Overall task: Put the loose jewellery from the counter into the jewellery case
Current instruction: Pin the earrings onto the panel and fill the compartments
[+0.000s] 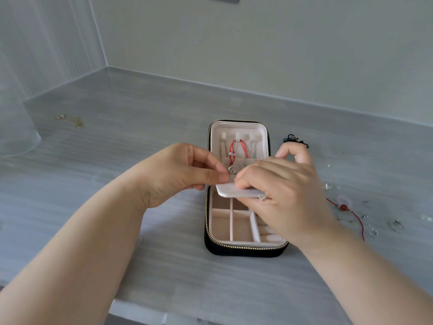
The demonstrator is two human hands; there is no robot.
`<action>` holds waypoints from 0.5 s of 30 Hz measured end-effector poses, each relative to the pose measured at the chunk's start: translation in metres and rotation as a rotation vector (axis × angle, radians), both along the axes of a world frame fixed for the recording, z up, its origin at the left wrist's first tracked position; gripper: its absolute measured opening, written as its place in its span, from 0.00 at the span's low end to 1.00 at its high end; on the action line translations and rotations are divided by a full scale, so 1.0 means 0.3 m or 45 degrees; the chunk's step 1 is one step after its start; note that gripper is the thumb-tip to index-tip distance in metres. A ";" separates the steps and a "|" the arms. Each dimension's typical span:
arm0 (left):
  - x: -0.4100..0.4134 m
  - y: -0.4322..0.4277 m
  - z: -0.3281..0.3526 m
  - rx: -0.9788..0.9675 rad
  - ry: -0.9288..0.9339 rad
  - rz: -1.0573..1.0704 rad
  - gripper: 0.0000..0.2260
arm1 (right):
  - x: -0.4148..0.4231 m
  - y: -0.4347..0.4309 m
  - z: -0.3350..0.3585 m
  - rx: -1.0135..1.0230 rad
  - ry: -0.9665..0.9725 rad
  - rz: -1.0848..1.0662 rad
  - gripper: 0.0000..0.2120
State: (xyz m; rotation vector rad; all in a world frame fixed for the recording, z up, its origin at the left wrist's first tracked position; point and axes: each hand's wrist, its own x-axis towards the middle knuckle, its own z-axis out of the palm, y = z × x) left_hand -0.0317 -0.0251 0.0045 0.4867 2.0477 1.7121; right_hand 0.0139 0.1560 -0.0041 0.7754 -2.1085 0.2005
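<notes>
A black zip jewellery case lies open in the middle of the counter, its pale lining showing several compartments. In its lid hang a gold chain, a red cord necklace with a moon charm, and a silver chain. My left hand and my right hand meet over the case's hinge. Between them they hold the case's white earring panel. My left thumb and forefinger pinch something small at its edge, too small to identify. Loose rings, a red cord bracelet and small studs lie on the counter to the right.
A black cord piece lies beside the lid at the right. A thin gold chain lies far left on the grey counter, near a clear glass vessel. The wall runs along the back; the counter's front edge is near me.
</notes>
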 end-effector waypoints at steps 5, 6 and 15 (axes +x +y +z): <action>0.010 0.004 0.007 -0.060 0.121 -0.010 0.05 | 0.001 0.001 0.003 -0.014 -0.012 -0.005 0.12; 0.012 0.004 0.008 -0.097 0.165 -0.009 0.03 | 0.001 0.001 0.003 -0.013 -0.014 -0.006 0.12; 0.007 -0.005 -0.001 -0.185 0.378 -0.080 0.02 | 0.003 -0.002 0.007 -0.019 -0.040 0.005 0.12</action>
